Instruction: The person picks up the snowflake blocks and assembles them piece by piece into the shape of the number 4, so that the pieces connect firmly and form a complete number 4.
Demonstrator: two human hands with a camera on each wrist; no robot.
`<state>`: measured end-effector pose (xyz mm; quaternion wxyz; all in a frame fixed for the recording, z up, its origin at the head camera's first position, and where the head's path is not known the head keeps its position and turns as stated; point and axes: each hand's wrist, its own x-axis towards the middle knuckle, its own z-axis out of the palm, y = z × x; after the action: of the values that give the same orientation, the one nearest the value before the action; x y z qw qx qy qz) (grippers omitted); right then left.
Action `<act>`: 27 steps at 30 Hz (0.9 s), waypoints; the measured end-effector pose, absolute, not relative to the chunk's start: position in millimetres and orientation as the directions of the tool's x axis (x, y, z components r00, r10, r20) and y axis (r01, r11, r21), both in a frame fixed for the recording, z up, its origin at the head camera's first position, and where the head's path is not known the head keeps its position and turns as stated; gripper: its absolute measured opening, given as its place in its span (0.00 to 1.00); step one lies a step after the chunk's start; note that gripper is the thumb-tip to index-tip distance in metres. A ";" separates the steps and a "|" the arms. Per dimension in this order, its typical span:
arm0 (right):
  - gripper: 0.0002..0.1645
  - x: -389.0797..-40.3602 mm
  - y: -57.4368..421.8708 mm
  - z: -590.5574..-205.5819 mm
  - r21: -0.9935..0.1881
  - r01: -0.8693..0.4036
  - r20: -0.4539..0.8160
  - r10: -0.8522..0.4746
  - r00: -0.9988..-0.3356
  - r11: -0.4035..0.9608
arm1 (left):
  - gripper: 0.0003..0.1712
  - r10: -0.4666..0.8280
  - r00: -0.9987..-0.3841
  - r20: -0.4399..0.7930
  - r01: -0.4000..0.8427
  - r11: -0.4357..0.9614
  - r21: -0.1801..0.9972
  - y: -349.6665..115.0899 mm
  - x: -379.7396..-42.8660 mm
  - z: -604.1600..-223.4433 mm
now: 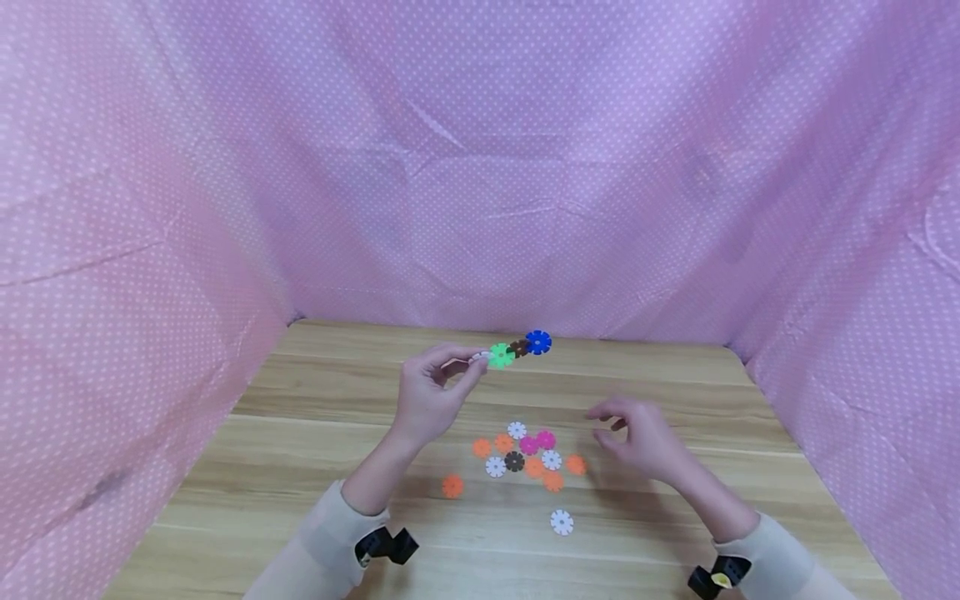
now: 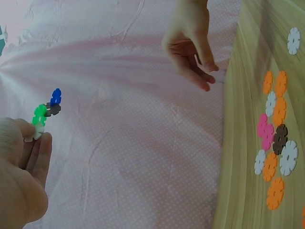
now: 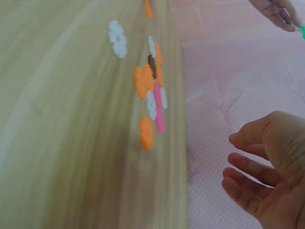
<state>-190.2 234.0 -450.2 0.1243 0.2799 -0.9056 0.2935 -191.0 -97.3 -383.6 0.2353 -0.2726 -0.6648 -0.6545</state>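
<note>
The left hand (image 1: 431, 392) pinches the joined chain (image 1: 502, 356) by its white end (image 2: 39, 130), up past the pile of discs (image 1: 533, 468); the right hand (image 1: 641, 442), loose and empty, hangs right of the pile; the step looks like joining, and adding more would call for pinching another disc.

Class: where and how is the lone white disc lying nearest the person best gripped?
Pinch the white disc by opposite edges of its notched rim, probably from above: it lies flat and thin on the table, with bare surface all round.
</note>
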 end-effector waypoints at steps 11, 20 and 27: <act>0.14 -183.6 236.3 -470.3 -0.529 -0.448 0.187 -0.416 -0.890 0.721 | 0.08 0.064 -0.740 0.669 0.670 -0.009 0.742 -97.6 -191.2 -386.1; 0.13 -185.7 234.1 -482.5 -0.490 -0.496 0.169 -0.481 -0.860 0.716 | 0.08 0.067 -0.750 0.658 0.659 -0.016 0.752 -98.4 -190.9 -386.8; 0.14 -184.6 231.8 -487.7 -0.493 -0.494 0.147 -0.491 -0.859 0.716 | 0.09 0.066 -0.746 0.663 0.664 -0.010 0.748 -98.9 -189.9 -385.7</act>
<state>-184.6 231.8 -487.7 0.0030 0.2658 -0.9263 0.2670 -189.9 -98.9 -385.7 0.2282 -0.2742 -0.6657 -0.6555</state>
